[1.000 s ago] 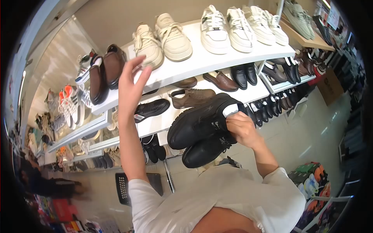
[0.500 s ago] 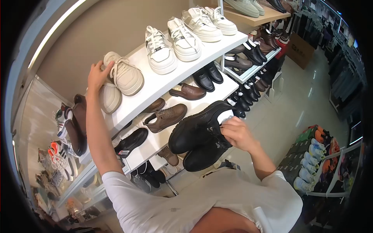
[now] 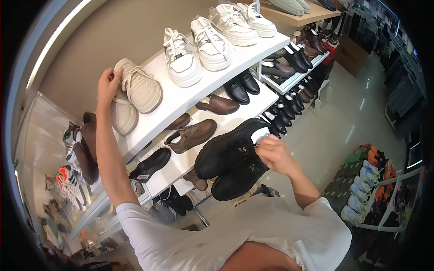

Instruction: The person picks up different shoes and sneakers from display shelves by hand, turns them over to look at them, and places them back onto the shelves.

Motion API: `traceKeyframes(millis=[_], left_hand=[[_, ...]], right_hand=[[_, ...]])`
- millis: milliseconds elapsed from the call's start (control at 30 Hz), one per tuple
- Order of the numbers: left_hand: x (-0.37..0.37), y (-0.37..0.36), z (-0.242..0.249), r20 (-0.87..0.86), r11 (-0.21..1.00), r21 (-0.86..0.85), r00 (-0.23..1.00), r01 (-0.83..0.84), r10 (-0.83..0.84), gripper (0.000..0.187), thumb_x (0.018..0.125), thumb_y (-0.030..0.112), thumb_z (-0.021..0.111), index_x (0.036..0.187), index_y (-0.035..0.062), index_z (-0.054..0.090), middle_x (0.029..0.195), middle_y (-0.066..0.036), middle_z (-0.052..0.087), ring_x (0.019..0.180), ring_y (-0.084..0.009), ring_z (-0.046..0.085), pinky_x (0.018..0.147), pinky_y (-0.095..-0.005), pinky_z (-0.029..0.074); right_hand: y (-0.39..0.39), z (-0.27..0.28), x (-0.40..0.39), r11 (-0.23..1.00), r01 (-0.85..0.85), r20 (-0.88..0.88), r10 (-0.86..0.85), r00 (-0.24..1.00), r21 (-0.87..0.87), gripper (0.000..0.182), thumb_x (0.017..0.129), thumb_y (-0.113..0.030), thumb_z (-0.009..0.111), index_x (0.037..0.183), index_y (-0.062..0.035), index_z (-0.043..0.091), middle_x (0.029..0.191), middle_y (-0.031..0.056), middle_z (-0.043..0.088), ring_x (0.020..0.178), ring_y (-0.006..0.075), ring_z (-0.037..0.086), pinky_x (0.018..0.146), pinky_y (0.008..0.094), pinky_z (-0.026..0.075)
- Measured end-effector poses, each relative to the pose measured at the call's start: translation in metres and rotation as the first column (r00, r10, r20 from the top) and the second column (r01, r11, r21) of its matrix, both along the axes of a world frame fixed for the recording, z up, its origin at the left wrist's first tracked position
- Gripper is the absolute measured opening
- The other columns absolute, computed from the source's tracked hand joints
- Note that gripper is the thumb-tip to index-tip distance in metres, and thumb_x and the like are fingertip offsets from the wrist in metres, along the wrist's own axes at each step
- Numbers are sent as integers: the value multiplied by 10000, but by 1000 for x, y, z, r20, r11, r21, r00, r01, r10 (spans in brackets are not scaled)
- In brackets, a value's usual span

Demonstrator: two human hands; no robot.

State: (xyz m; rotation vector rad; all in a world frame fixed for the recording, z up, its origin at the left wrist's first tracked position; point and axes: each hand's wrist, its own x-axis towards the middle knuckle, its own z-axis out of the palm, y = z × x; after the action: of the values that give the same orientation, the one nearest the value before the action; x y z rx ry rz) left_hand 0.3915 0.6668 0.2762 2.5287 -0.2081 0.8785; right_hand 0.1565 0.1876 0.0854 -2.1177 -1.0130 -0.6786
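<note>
My left hand (image 3: 109,83) reaches to the top white shelf and grips a pair of beige lace-up sneakers by their openings. One beige sneaker (image 3: 143,92) faces up with its laces showing; the other (image 3: 124,116) sits beside it, partly covered by my hand and forearm. In front of my chest, my right hand (image 3: 275,155) is closed on a pair of black leather shoes (image 3: 224,151), fingers hooked at their openings. White paper stuffing (image 3: 259,135) shows in one of them. The black shoes hang clear of the shelves, toes pointing left.
White sneakers (image 3: 211,45) line the top shelf (image 3: 199,88) to the right of the beige pair. Brown shoes (image 3: 193,136) and black shoes stand on the shelf below. Athletic shoes (image 3: 357,194) fill a rack at lower right, past the tiled floor (image 3: 348,117).
My left hand and the beige sneakers have shifted slightly left and down in view, the fingers drawn in closer. My right hand and the black shoes have barely moved.
</note>
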Motion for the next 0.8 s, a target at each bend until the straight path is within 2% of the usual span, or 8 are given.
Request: traceKeyframes(millis=[67,167,267,333,367,433,667,800], left_hand=[[-13,-26,6,67,983,-105,987,154,-148,415,866,426,687,865,11,664,725,-34,562,617,-112,431,569,-278,390],[-14,-40,14,-108,995,-79,991,65,-74,397,872,403,683,842,8,660,675,-19,576,612,-111,483,566,-283,406],[-14,-57,19,-234,992,116,969,-52,78,416,878,422,655,860,7,680,675,-87,650,623,-186,614,602,-328,477],[-3,-64,1,167,859,426,958,-283,234,424,879,449,619,881,35,707,747,-179,692,678,-312,677,644,-408,527],[-2,-67,-6,163,855,428,955,-293,246,424,879,449,619,881,35,707,747,-179,692,678,-312,677,644,-408,527],[-1,-71,-5,261,893,318,935,-318,240,406,892,450,583,848,69,719,733,-209,673,684,-396,658,661,-474,536],[-28,-48,14,407,894,106,840,-435,360,360,874,364,626,677,69,684,576,-137,638,536,-344,619,564,-415,508],[-104,-65,55,574,984,-165,805,-69,153,307,861,318,680,703,56,702,522,-61,611,457,-143,562,508,-318,453]], right_hand=[[2,0,4,1000,10,-11,-10,1000,-8,209,653,28,702,828,-41,612,819,74,615,817,253,594,745,356,463],[5,-5,10,1000,2,-7,-2,1000,-15,208,651,35,698,822,-43,610,824,77,619,833,254,603,747,361,461],[10,-7,14,1000,-19,-14,19,1000,-15,217,639,39,698,822,-39,612,826,85,624,842,258,613,749,370,467],[12,-7,13,1000,-25,-17,24,1000,-10,225,633,42,698,826,-36,613,826,88,625,839,259,614,748,374,470],[12,-6,12,1000,-29,-34,28,999,-6,226,628,47,695,826,-28,615,830,91,629,833,263,615,748,378,472],[11,-4,14,998,-55,-30,56,998,5,228,624,52,692,826,-20,616,833,94,633,826,266,616,748,381,474],[-4,3,17,998,17,-42,-15,999,52,194,632,85,672,804,16,616,815,119,643,775,299,607,700,382,452],[-23,26,31,999,21,-6,-20,1000,25,189,619,72,683,788,26,612,809,137,640,784,315,612,700,393,458]])
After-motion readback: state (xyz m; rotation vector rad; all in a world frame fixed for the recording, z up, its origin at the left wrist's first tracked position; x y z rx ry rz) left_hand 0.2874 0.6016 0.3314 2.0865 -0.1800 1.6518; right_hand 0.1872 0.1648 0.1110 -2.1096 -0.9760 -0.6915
